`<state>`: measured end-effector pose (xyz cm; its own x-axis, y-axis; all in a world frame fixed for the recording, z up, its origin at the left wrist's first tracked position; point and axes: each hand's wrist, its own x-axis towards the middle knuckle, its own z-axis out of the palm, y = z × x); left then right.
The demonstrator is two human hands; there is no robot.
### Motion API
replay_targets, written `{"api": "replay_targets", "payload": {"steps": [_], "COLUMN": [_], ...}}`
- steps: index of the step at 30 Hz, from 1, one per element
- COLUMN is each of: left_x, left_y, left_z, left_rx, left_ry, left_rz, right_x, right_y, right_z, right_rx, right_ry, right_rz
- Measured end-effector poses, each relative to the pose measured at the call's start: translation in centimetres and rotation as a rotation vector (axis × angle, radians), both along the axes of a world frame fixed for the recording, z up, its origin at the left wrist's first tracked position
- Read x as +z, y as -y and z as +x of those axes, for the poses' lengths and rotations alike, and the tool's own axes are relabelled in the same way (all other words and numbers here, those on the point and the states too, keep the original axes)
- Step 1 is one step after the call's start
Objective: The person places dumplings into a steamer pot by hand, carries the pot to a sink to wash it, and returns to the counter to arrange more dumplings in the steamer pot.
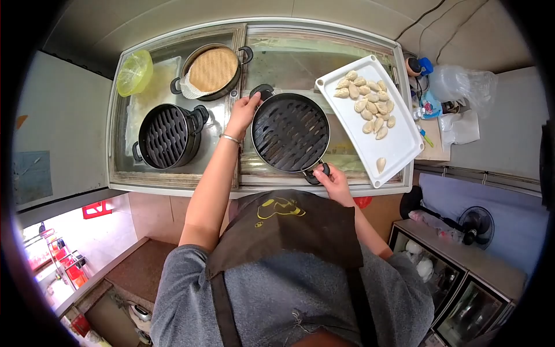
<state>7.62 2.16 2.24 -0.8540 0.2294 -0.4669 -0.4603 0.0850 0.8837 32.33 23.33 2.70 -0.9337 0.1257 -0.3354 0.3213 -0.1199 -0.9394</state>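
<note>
A round black pot with a slotted rack inside [291, 132] is between my hands, over the glass top. My left hand [245, 112] is closed on its upper-left handle. At the lower-right handle, my right hand [332, 180] grips with thumb and fingers. To the right lies a white tray [355, 136] with several pale, ridged dumplings [373, 98]; one lies apart near its lower end. On the left stand another black slotted pot [166, 137] and, above it, a pot holding a round tan woven mat [213, 69] with white cloth at its edge.
A yellow-green translucent bowl [135, 73] sits at the counter's upper left. Plastic bags [465, 87] and small items crowd a shelf right of the tray. A black fan [477, 224] and a glass-fronted cabinet [430, 260] stand at the lower right.
</note>
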Motion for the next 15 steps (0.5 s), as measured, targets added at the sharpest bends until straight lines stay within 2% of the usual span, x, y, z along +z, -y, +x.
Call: {"api": "replay_targets", "payload": {"steps": [9, 15], "left_x": [0.1, -0.5], "left_y": [0.3, 0.5], "left_z": [1.0, 1.4], "left_rx": [0.03, 0.091], "left_ry": [0.127, 0.061], "left_rz": [0.092, 0.062], "right_x": [0.3, 0.0], "right_y": [-0.1, -0.1], "right_z": [-0.3, -0.2], "right_rx": [0.019, 0.022], "right_ry": [-0.059, -0.081], "right_rz": [-0.074, -0.044]}}
